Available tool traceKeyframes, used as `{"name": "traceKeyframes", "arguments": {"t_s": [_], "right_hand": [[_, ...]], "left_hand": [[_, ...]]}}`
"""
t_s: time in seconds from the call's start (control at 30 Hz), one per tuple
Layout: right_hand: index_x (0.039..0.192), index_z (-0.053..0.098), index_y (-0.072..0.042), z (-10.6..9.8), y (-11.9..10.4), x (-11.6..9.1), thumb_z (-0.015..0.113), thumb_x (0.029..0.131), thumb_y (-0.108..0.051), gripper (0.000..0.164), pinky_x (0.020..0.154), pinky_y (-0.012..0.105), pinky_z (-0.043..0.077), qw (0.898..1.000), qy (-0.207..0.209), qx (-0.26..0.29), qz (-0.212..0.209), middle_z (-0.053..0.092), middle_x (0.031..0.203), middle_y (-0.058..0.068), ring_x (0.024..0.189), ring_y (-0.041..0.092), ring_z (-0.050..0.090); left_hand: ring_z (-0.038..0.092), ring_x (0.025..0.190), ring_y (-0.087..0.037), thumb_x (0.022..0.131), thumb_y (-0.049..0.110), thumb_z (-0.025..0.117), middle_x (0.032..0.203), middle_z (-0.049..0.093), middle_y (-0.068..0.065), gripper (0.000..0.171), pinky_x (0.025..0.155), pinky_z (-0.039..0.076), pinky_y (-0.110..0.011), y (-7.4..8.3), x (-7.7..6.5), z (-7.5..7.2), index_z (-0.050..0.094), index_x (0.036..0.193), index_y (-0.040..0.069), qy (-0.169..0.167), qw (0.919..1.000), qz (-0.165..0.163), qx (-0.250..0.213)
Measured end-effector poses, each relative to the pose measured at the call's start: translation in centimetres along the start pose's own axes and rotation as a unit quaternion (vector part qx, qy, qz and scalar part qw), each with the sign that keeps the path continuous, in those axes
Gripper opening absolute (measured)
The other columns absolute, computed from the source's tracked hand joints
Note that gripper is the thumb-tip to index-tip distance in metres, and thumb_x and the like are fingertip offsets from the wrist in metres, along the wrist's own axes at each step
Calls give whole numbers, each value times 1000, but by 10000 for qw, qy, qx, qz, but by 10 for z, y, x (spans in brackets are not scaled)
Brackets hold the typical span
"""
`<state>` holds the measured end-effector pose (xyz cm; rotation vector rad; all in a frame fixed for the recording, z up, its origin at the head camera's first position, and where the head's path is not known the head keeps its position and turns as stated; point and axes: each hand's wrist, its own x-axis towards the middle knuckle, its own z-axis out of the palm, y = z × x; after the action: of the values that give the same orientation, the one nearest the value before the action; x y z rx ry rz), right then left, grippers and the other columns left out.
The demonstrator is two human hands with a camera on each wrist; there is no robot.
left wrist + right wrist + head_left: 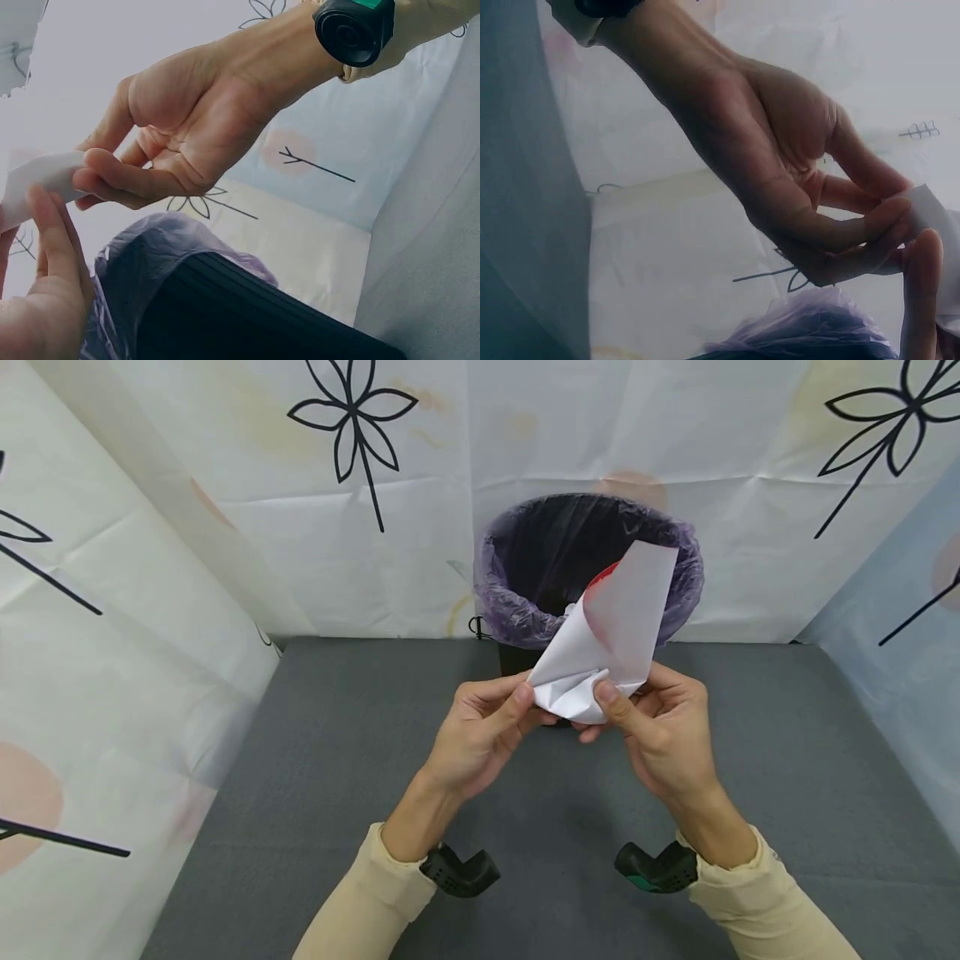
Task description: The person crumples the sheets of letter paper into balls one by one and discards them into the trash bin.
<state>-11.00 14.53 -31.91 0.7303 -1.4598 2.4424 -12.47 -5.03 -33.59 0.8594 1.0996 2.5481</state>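
A white sheet of paper (630,618), folded into a tapered pocket, is held up in both hands in the head view. Red shows along its inner edge. My left hand (483,735) pinches the lower left corner between thumb and fingers. At the lower right, my right hand (667,731) grips the paper, its thumb pressing the creased bottom fold. Some fingertips are hidden behind the sheet. Both wrist views show fingers around the paper (49,176), which is cut off by the frame edge there.
Behind the paper stands a dark bin lined with a purple plastic bag (502,610). A grey tabletop (360,735) lies below the hands. White sheeting (247,552) with black flower drawings encloses the back and sides. Each wrist wears a black camera (461,870).
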Motion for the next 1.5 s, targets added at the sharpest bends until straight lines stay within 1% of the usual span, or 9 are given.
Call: {"name": "traceKeyframes", "arguments": {"t_s": [0.2,0.37,0.53,0.8,0.87,1.03,1.1,1.27,1.5], "right_hand": [[116,65,16,4,0,-1,65,90,17,27,48,34,57,9970,360,-681,4,70,97,18,63,26,72],[114,65,18,6,1,-1,64,87,21,28,46,35,57,9934,544,-1009,-67,71,94,18,63,25,72],[112,64,20,9,2,-2,68,83,22,29,46,37,56,9882,645,-1373,-189,72,91,20,62,25,72],[109,65,21,10,2,-2,69,83,21,26,44,37,56,9842,883,-1515,-242,71,87,21,61,25,72],[109,65,21,9,1,-1,68,83,22,26,43,36,55,9853,928,-1418,-226,71,87,20,61,25,72],[110,64,21,4,-6,1,64,84,23,25,42,34,54,9920,828,-934,-163,69,88,18,60,25,71],[109,65,20,3,-7,1,63,85,23,25,41,34,54,9941,720,-799,-142,69,88,18,59,25,71],[110,65,19,6,-10,0,62,85,24,26,41,36,54,9942,639,-864,-75,71,89,17,56,25,71],[105,64,22,5,-10,0,74,86,12,23,41,36,54,9933,564,-991,-163,70,83,21,51,29,68]], "left_hand": [[61,93,-15,84,30,82,103,63,-5,40,81,53,-24,-1,2,6,77,117,8,645,9944,246,799],[63,79,-13,87,16,83,85,58,-8,51,74,53,-22,0,1,14,64,115,-22,1143,9672,823,2116],[65,75,-17,82,-13,78,79,58,-14,26,70,57,-25,-1,-1,21,72,108,-14,1504,9146,1394,3484],[65,73,-15,87,2,80,78,64,-8,23,66,56,-25,-3,-2,33,77,109,-3,1515,8014,2311,5305],[64,74,-16,90,0,76,79,63,-9,22,67,55,-25,0,-2,32,75,111,-6,1252,8254,2204,5045],[62,87,-23,101,12,64,88,63,-18,35,80,55,-32,13,0,19,65,117,-20,281,9482,1055,2983],[61,89,-22,102,23,65,91,65,-16,51,84,54,-32,14,1,14,59,118,-25,46,9720,659,2254],[64,91,-16,91,33,76,106,69,-2,76,82,54,-28,7,4,8,48,124,-29,-67,9895,303,1412],[64,96,-15,90,39,75,117,66,-20,78,85,54,-25,10,5,14,52,130,-23,-69,9836,171,1794]]}}
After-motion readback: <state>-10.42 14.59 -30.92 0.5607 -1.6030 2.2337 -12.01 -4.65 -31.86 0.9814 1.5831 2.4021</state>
